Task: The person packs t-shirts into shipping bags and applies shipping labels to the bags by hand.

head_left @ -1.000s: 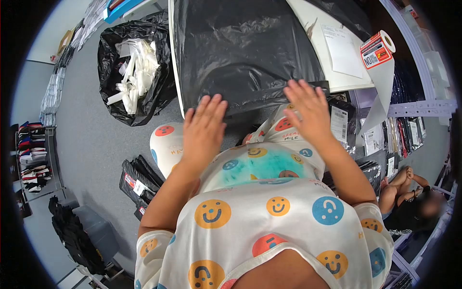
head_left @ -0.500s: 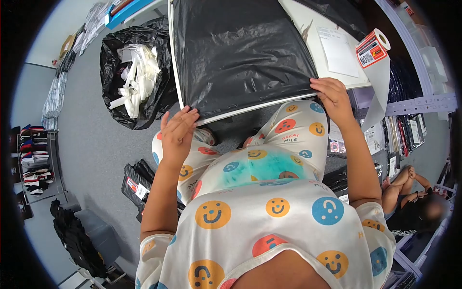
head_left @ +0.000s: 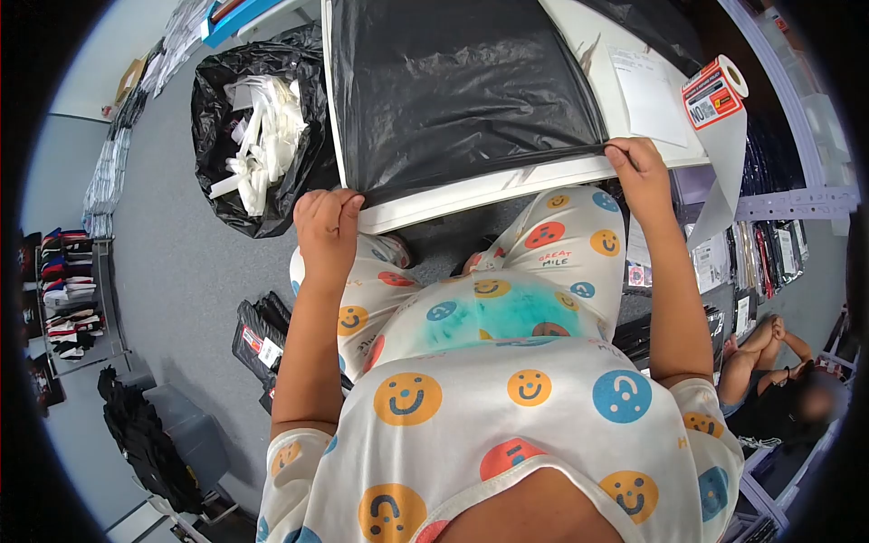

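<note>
Two hands: both grip the near edge of a large black poly mailer bag lying flat on a white table.
Left hand: at about 8 o'clock from the bag's centre, fingers curled shut, pinching the bag's near-left corner at the table edge.
Right hand: at about 4 o'clock, fingers closed over the bag's near-right corner, knuckles up.
Bag: spread glossy and wrinkled across the tabletop, its near hem drawn taut in a straight line between the two hands, just inside the table's front edge.
Step in hand: judging by the paired corner grips, the flap or open end along the near edge is being folded or pulled tight.
Next move calls for: even tension from both hands so the hem stays straight, and a firm press along it if it is to be creased or sealed.
At 2 o'clock: a roll of red-and-white stickers, its white backing strip trailing down off the table, beside a printed paper sheet.
At 10 o'clock: a black rubbish bag on the grey floor, full of white strips.
At 7 o'clock: flat black packets with labels on the floor.
At 4 o'clock: another person sits low beside the shelving.
</note>
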A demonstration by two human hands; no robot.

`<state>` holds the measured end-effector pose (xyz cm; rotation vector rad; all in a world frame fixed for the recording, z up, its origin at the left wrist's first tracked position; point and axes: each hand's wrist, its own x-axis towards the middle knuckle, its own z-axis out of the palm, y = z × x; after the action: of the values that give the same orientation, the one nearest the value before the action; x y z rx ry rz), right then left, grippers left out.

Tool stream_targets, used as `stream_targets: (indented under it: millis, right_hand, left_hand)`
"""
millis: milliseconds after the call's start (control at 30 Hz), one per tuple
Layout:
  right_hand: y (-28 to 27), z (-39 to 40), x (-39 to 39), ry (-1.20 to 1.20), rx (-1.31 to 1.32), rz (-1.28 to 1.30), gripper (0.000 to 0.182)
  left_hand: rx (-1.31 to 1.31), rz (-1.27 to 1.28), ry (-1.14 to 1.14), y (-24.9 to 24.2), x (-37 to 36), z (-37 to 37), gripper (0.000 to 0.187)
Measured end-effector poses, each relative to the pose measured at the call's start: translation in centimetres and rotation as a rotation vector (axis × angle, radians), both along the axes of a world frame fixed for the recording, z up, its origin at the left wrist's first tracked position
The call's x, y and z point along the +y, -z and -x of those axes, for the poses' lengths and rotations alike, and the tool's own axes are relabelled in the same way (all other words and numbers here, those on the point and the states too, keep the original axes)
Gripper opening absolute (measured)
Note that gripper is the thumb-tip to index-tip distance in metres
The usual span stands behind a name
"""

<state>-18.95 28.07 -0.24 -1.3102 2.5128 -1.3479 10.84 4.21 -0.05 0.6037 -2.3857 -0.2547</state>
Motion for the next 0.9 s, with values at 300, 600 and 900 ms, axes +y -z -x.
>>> stream_targets:
  millis: [300, 600, 900]
  right_hand:
    - [-0.9, -0.5, -1.3, 0.132, -0.034, -0.087, 0.018]
    - [-0.6, -0.5, -1.5, 0.144, 0.025, -0.081, 0.025]
    - [-0.8, -0.8, -1.7, 0.116, 0.113, -0.116, 0.040]
  left_hand:
    - [0.007, -0.056, -0.023, -0.6, -0.5, 0.9, 0.012]
    - [-0.098, -0.116, -0.062, -1.2, -0.4, 1.3, 0.017]
    - [-0.107, -0.226, -0.073, -0.9, -0.6, 0.8, 0.018]
